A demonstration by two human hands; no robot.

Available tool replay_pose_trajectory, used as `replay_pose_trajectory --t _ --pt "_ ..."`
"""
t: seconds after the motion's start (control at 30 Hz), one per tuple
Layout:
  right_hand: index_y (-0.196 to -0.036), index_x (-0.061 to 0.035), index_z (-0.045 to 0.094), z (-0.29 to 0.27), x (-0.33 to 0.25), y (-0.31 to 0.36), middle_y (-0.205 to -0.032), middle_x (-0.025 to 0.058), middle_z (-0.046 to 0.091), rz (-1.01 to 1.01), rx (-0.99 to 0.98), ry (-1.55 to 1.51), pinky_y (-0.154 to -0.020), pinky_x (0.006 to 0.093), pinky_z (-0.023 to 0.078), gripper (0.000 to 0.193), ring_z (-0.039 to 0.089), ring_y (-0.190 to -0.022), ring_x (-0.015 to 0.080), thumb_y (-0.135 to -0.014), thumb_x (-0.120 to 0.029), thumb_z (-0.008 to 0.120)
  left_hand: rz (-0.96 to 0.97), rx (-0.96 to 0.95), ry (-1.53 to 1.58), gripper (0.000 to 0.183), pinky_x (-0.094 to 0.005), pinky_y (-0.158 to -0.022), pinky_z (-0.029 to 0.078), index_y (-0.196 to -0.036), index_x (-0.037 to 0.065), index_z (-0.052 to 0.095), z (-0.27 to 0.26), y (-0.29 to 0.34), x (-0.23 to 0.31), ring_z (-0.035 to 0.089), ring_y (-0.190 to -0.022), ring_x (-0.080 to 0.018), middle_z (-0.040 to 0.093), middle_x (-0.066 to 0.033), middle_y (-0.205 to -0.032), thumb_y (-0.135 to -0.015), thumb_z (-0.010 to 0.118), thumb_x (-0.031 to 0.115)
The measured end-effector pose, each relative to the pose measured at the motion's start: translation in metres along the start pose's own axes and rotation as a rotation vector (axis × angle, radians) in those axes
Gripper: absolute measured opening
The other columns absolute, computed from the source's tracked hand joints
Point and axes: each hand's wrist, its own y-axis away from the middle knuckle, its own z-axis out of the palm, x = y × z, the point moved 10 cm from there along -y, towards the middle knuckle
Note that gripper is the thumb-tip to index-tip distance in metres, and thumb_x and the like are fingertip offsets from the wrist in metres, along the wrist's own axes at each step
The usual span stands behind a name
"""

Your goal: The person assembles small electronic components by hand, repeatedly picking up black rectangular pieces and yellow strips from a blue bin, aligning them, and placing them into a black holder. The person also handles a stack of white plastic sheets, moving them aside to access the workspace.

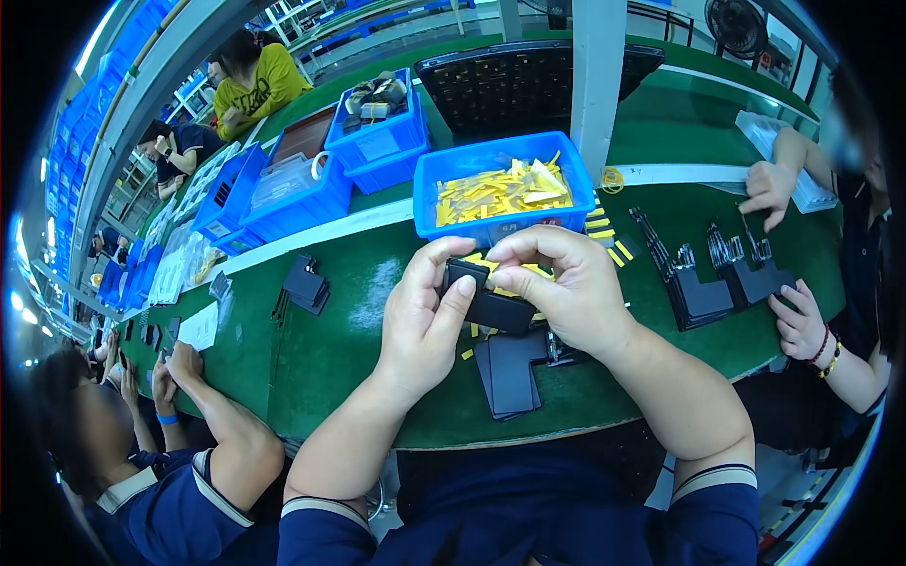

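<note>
Above a green table [359, 387], the left hand [420, 316] grips a black piece [502, 314] between thumb and fingers, its long axis slanting down to the right; thumb and forefinger of the right hand [562, 283] nearly meet beside it, any hold unclear.

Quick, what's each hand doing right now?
Left hand: closed on a black part, holding it.
Right hand: thumb and finger together beside the black part; whether they hold anything can't be told.
</note>
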Motion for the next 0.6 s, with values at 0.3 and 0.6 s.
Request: replay_pose_trajectory --t 0.3,0.6 --pt "-0.086 0.0009 0.065 0.002 -0.023 0.001 -0.083 0.0105 0.064 -0.228 -0.026 0.190 -0.069 0.0290 0.048 0.011 0.062 -0.075 0.0192 -0.077 -0.006 0.064 0.088 0.004 -0.262 0.037 -0.0233 -0.073 0.044 -0.121 0.001 0.042 0.004 0.005 0.011 0.058 -0.078 -0.0117 0.060 -0.0061 -0.086 -0.086 0.055 0.000" --pt "-0.085 -0.0001 0.067 0.004 0.000 -0.002 -0.080 0.0099 0.063 -0.038 -0.053 0.177 -0.068 0.0289 0.047 0.011 0.061 -0.074 0.0183 -0.076 -0.007 0.065 0.250 -0.012 -0.536 0.044 -0.0322 -0.067 0.049 -0.121 0.004 0.042 0.013 0.002 0.018 0.065 -0.079 -0.0254 0.065 -0.0139 -0.088 -0.081 0.061 0.001"
